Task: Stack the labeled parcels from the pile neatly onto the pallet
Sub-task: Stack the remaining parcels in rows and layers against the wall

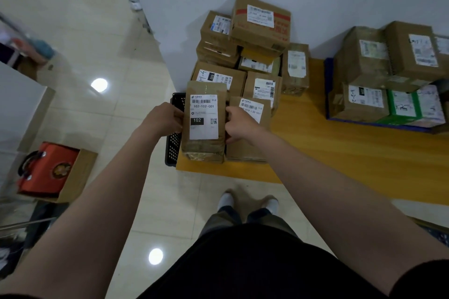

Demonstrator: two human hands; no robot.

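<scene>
A narrow brown parcel [203, 121] with a white label reading 102-102-C01 is held between both hands at the near left of a pile of labeled cardboard parcels [245, 56]. My left hand [165, 118] grips its left side, my right hand [239, 122] grips its right side. Another labeled parcel [250, 128] lies just right of it, partly behind my right hand. At the right, a blue pallet [328, 94] carries several stacked parcels [388, 73], one of them green [401, 107].
The pile and the pallet sit on a yellow mat [352, 148] against a white wall. A black perforated crate [173, 138] stands left of the held parcel. An open carton with an orange bag [48, 172] sits on the tiled floor at left. My feet [247, 201] are near the mat's edge.
</scene>
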